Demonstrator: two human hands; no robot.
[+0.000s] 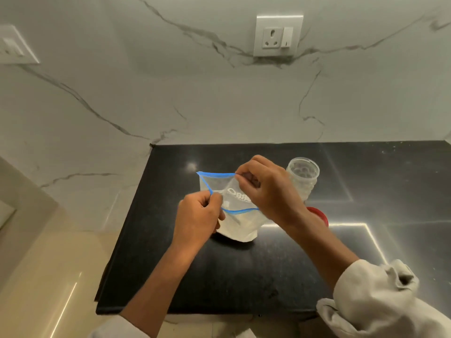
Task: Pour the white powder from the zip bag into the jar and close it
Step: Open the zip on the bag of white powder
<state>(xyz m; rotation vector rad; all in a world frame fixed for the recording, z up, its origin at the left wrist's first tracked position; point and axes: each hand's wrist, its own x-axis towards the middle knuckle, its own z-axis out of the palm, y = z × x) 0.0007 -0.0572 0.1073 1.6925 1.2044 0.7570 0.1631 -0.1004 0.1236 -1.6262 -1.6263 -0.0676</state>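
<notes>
A clear zip bag [240,223] with a blue zip strip stands on the black counter [219,276], white powder filling its lower part. Its mouth is pulled apart. My left hand [197,218] pinches the near side of the blue strip. My right hand [266,189] pinches the far side. Just right of my right hand stands a clear ribbed plastic jar [303,176], upright with no lid on it. A red lid [318,215] lies on the counter behind my right wrist, mostly hidden.
The counter ends at a front edge near me and a left edge above a beige floor [48,276]. A marble wall with a white socket plate [278,35] rises behind. My rolled-up grey sleeve [380,301] fills the lower right.
</notes>
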